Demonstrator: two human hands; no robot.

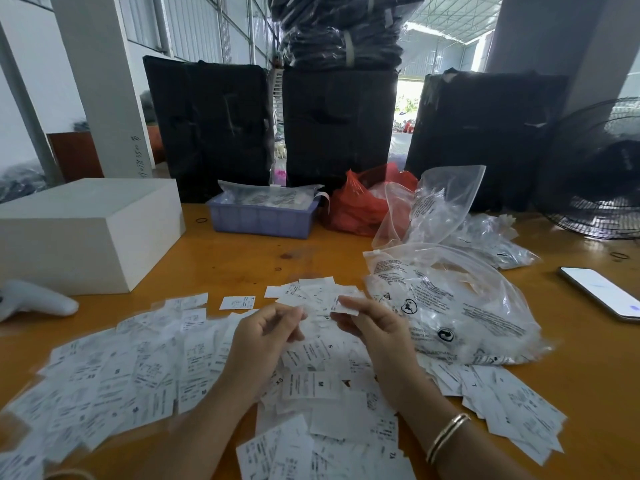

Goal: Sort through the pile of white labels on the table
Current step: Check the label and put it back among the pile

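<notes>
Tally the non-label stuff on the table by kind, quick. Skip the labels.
White box: 1
Blue basket: 1
Red plastic bag: 1
Phone: 1
Fan: 1
Rubber bands: 2
Total: 7
Clear bags overlap, so no count for them.

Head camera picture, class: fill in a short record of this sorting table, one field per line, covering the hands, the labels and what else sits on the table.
left hand: left hand raised over the pile, fingers curled; grip unclear
right hand: right hand pinches a white label
labels: pile of white labels spread over the table
left side: white box
back: blue basket, red bag
right side: clear plastic bags, phone
</notes>
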